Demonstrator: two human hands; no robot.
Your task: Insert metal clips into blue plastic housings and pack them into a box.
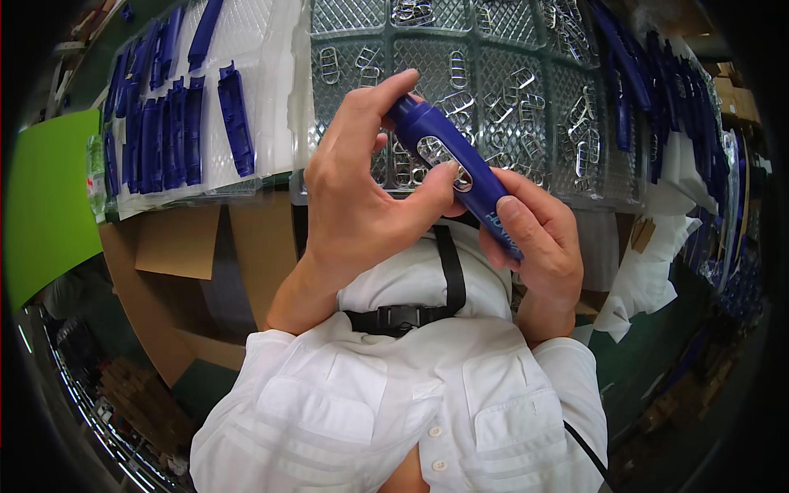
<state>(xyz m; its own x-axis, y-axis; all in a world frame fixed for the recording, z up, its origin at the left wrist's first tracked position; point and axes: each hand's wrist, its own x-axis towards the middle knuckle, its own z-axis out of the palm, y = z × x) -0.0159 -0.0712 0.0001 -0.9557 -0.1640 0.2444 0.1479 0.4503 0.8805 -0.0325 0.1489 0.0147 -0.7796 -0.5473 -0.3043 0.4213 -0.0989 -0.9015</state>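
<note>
A dark blue plastic handle (486,195), tube-like with light lettering near its lower end, is held at a slant between my two hands. Set in its upper face is a shiny oval chrome trim piece (434,151). My left hand (362,181) presses its thumb on the trim, while its index finger reaches over the handle's far end. The fingers of my right hand (542,238) grip the lower end. Beneath the handle, a clear compartment tray (333,107) bears many loose chrome trim pieces (457,69), partly hidden by my hands.
Blue plastic half-shells (237,122) lie in rows on a white sheet at the left. More blue parts (629,66) pile up at the right. An open cardboard box (177,246) stands below the table edge at left, near a green panel (45,197) and a plastic bottle (96,177).
</note>
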